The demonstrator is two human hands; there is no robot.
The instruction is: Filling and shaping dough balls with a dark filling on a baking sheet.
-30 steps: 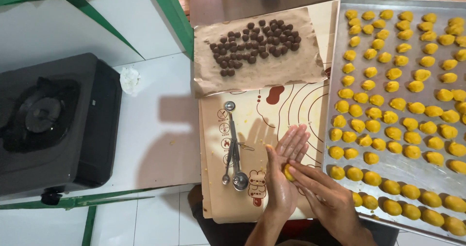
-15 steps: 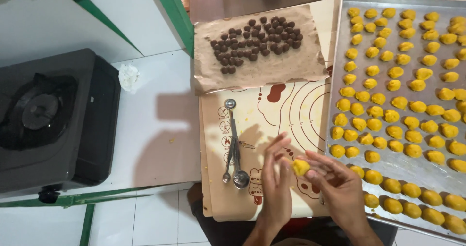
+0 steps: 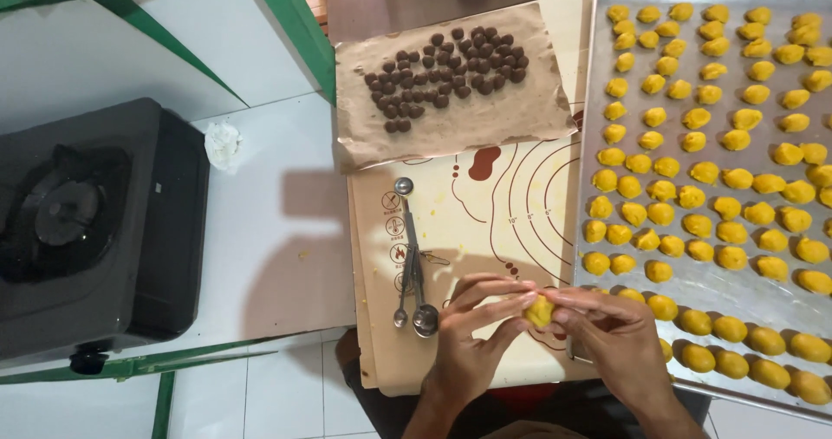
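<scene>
Your left hand (image 3: 472, 344) and your right hand (image 3: 611, 339) meet low over the baking mat (image 3: 485, 222), and between them sits a small yellow dough ball (image 3: 539, 311). You pinch it from both sides: the left fingers (image 3: 485, 305) curl in from the left with their tips on the ball, and the right fingers (image 3: 582, 300) close on it from the right, thumb underneath. Neither hand is spread; both are drawn in tight around the ball, so that only its middle shows between the fingertips. How much of the ball's underside your thumbs cover, the view does not show.

The ball hangs just above the mat's near edge, beside the lower left corner of the metal baking tray (image 3: 711, 296). That tray lies to your right and carries rows of yellow dough pieces (image 3: 693, 198) set close together, with a bare strip of metal along the left part of the second-lowest row. Your right wrist lies over the tray's near left corner.

Just left of your left hand lie metal measuring spoons (image 3: 412, 266), handles pointing away from you, their bowls near your knuckles but apart from them. Farther up the mat lies a brown paper sheet (image 3: 451, 114) bearing a cluster of small dark brown balls (image 3: 446, 68). At far left stands a black gas stove (image 3: 87, 231), with a crumpled white tissue (image 3: 223, 143) beside its far corner.
</scene>
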